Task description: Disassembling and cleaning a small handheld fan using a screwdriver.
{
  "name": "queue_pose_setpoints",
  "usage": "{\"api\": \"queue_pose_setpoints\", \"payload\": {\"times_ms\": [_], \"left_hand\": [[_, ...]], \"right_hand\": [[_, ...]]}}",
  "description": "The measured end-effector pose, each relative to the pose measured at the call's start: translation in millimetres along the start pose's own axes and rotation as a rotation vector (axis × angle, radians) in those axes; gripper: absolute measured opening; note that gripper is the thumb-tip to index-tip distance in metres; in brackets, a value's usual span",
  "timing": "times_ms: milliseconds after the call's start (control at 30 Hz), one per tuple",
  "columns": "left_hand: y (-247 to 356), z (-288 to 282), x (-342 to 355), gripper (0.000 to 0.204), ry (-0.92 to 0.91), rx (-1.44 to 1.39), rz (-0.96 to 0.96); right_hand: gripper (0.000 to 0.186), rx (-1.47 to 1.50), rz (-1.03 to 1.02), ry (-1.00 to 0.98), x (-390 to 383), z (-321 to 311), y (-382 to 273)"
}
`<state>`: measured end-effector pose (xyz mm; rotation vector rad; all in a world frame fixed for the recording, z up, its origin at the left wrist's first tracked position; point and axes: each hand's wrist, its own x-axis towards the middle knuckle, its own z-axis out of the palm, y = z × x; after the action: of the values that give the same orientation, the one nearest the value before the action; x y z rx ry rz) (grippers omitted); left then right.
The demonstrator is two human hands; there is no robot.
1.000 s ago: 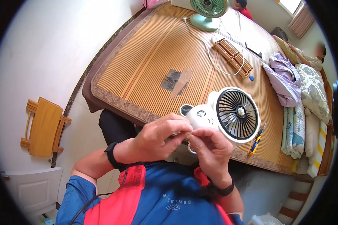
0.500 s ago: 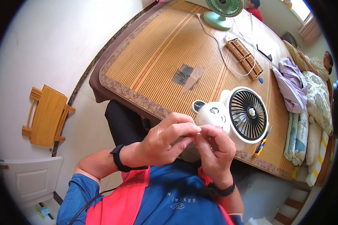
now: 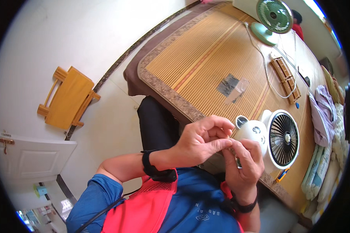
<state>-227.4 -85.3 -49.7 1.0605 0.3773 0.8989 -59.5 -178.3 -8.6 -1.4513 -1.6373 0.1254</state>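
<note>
My left hand [image 3: 204,140] and my right hand [image 3: 245,162] meet at the fingertips in front of my chest. Thumb and fingers are pinched together on both, and whatever they hold is too small to make out. Just beyond my right hand, a white bear-shaped fan [image 3: 252,132] lies on the mat at the edge, its round black blades [image 3: 284,139] facing up. A yellow and blue screwdriver [image 3: 282,174] rests beside the fan, near the front edge.
A bamboo mat [image 3: 198,58] covers the bed, with a grey and clear tape patch [image 3: 231,88]. Farther back are a slatted rack [image 3: 287,79], a cord and a green fan [image 3: 274,17]. Folded bedding [image 3: 323,116] lies right. A wooden stool [image 3: 70,97] stands left; a person [image 3: 298,27] is behind.
The view has swung left, so everything sits farther right in the picture. My fingertips remain together, with the left fingers slightly more spread. The fan stays in place.
</note>
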Motion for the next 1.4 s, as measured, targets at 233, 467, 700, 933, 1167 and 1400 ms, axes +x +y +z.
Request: {"api": "queue_pose_setpoints", "payload": {"times_ms": [233,467,700,933,1167,1400], "left_hand": [[5,-6,2,0.022,-0.061,0.278,0.112],[14,-27,11,0.012,-0.068,0.672,0.322],[-1,-88,55,0.014,0.313,0.891,-0.059],[-13,-128,108,0.031,0.277,1.196,-0.253],[-24,-49,82,0.1,-0.374,1.234,0.388],[-67,14,88,0.111,-0.689,1.261,0.662]], "right_hand": [[0.018,-0.07,-0.087,-0.008,12,7,6],[0.008,-0.008,0.114,-0.185,15,-2,5],[0.034,-0.114,0.007,0.021,-24,-46,30],[0.079,-0.315,0.083,-0.142,-94,-74,61],[0.067,-0.585,0.018,0.092,-112,-82,75],[0.07,-0.12,0.604,0.546,-117,-99,124]]}}
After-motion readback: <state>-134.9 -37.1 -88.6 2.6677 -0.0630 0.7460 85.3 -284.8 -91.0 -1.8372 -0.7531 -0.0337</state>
